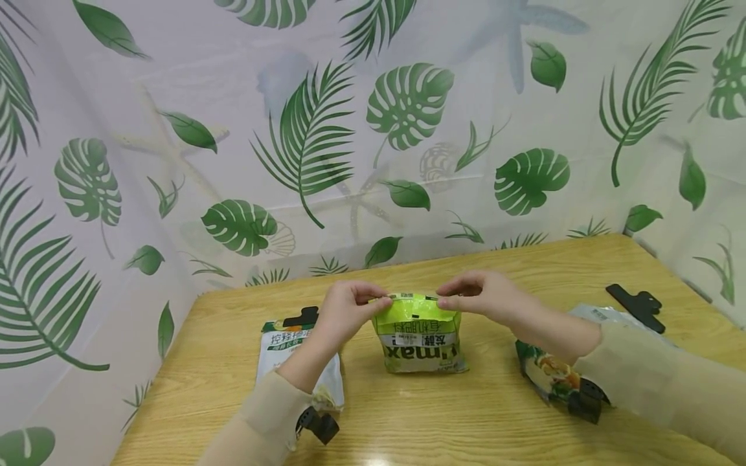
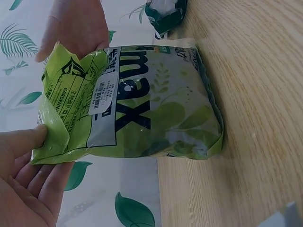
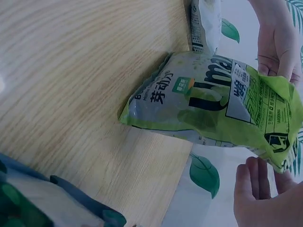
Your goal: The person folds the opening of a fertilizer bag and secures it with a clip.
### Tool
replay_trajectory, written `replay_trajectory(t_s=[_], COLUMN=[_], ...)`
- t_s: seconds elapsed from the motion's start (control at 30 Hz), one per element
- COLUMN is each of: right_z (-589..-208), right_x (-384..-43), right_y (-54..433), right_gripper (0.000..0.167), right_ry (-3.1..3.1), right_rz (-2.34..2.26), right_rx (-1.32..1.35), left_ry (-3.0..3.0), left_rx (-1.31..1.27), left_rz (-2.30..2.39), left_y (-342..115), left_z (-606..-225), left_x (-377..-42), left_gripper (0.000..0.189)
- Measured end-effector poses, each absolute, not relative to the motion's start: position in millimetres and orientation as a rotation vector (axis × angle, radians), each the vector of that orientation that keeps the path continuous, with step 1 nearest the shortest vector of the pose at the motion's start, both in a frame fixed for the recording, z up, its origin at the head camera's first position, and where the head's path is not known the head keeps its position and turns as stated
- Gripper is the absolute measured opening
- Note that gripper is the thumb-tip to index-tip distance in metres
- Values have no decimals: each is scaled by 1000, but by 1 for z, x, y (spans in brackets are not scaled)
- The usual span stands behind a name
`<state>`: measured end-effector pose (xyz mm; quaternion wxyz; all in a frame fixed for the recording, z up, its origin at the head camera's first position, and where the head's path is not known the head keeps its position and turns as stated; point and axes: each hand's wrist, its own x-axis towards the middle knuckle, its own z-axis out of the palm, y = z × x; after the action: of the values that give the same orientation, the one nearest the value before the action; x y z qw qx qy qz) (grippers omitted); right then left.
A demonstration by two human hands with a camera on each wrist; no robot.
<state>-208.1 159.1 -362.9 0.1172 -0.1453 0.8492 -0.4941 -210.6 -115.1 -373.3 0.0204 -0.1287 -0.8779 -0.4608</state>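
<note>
A lime-green and pale fertilizer bag (image 1: 422,353) stands on the wooden table between both hands, its printed front toward me. Its green top flap (image 1: 415,309) is bent over at the upper edge. My left hand (image 1: 350,307) pinches the left end of that edge, thumb in front and fingers behind. At the opposite end my right hand (image 1: 495,296) pinches the other top corner between thumb and fingers. In the left wrist view the bag (image 2: 147,104) shows a white barcode label. The right wrist view shows the bag's side (image 3: 189,101) and right hand (image 3: 265,198) at the corner.
To the left lies a white bag (image 1: 335,382) with a black clip (image 1: 301,316) at its top, partly behind my left arm. On the right lies a green and white bag (image 1: 544,369) beneath my right forearm, with another black clip (image 1: 638,306) beyond it. A leaf-patterned cloth (image 1: 350,252) hangs behind the table.
</note>
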Motion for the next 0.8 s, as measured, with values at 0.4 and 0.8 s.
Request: replay_trajectory(t_s=[0.4,0.8], right_z=[-366,-365], right_x=[-209,-210], right_y=[147,142], right_gripper=[41,29], right_ry=[2557,2692], right_rz=[-1416,-1463], right_rx=[-434,-470], left_ry=[-2745,-2730], left_rx=[-529,-475], left_rz=[-1479,-1488], left_y=[-112,-110], left_z=[-371,-373], left_x=[-209,-214], left_gripper=[27,17])
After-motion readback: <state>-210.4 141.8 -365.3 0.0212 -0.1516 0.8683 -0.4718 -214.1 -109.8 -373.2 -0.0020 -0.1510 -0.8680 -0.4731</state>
